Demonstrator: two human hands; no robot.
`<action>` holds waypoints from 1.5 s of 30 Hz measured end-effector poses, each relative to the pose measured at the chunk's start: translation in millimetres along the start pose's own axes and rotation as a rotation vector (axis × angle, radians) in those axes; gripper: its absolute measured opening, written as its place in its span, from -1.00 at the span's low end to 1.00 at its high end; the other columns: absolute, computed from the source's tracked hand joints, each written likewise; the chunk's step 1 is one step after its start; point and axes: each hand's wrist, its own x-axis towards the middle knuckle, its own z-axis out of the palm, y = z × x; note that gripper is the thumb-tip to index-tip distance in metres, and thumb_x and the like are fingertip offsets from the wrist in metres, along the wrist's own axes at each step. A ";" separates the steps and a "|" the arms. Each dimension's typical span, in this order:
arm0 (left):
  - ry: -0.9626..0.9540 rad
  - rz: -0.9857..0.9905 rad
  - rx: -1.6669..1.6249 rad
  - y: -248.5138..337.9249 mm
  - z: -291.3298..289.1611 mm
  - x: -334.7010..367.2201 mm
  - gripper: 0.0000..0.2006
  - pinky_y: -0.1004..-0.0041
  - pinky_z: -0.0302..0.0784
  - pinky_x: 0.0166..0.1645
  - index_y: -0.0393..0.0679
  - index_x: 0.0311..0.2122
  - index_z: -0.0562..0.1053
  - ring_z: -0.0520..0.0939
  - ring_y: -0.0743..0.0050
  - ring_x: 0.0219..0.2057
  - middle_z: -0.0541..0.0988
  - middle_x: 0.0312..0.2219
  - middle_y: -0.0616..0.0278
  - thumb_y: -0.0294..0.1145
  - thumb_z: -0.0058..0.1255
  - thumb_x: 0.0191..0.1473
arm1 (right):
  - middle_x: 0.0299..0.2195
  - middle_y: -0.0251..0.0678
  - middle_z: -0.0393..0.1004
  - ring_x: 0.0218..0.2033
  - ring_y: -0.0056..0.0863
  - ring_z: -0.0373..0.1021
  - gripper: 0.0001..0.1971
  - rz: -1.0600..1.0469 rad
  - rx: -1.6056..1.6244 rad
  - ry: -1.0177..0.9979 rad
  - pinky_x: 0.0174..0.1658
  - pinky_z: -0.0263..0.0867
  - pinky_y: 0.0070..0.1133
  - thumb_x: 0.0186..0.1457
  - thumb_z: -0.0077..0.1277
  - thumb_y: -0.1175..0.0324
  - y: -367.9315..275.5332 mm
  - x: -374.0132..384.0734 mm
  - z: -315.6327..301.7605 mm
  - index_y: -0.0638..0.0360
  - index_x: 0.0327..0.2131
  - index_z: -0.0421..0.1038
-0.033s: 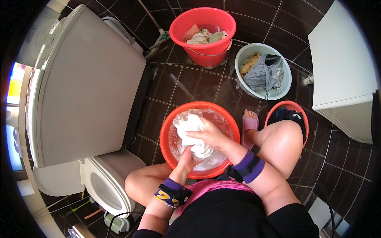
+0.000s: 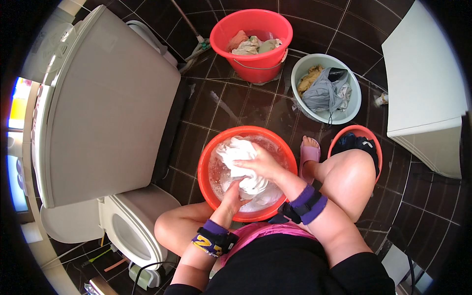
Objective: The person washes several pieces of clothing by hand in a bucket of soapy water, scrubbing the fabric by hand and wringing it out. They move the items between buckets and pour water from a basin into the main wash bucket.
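Observation:
A bunched white cloth garment (image 2: 238,151) is held over a round red basin (image 2: 203,172) of sudsy water between my knees. My right hand (image 2: 259,164) grips its upper part from the right, thumb laid across the fabric. Lower down, my left hand (image 2: 233,195) is closed round the bottom of the bundle, its fingers partly hidden by the cloth. More pale wet fabric (image 2: 265,199) lies in the water under my hands.
Beyond the basin stand a red bucket (image 2: 255,73) of laundry and a pale blue basin (image 2: 296,81) with grey and tan clothes. A small pink-red tub (image 2: 377,147) of dark clothes sits by my right knee. A toilet (image 2: 118,223) and a large white appliance (image 2: 113,103) flank me on the left.
My right hand has shifted slightly to the right with the cloth, and the top folds of the cloth have changed shape. My left hand has moved only a little.

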 end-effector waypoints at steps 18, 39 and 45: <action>0.249 0.364 1.490 44.9 4.4 26.5 -0.53 0.20 0.28 0.10 -0.10 0.00 0.39 0.46 -0.05 -0.05 0.48 -0.14 -0.10 -0.16 0.07 -0.03 | -0.07 -0.03 0.40 -0.02 -0.11 0.34 -0.63 0.467 -1.165 0.457 0.04 0.24 -0.31 0.06 -0.20 0.42 84.4 35.6 -68.5 0.18 -0.02 0.34; -0.765 0.048 -0.512 75.4 1.6 55.9 -0.51 0.23 0.45 -0.03 -0.17 -0.05 0.36 0.53 0.18 -0.16 0.52 -0.20 0.09 0.07 -0.27 0.17 | -0.33 -0.27 0.33 -0.35 -0.19 0.41 -0.75 -0.293 -0.947 0.323 -0.29 0.37 -0.35 -0.12 0.17 0.11 6.2 -37.3 60.2 -0.02 -0.39 0.46; -0.609 0.263 -0.612 56.0 0.8 74.7 -0.54 0.21 0.45 -0.02 -0.18 -0.05 0.35 0.53 0.16 -0.16 0.51 -0.20 0.08 0.01 -0.33 0.21 | -0.30 -0.32 0.40 -0.40 -0.21 0.44 -0.71 -0.382 -0.935 0.390 -0.32 0.38 -0.33 -0.09 0.10 -0.01 21.4 -22.1 41.4 -0.05 -0.42 0.50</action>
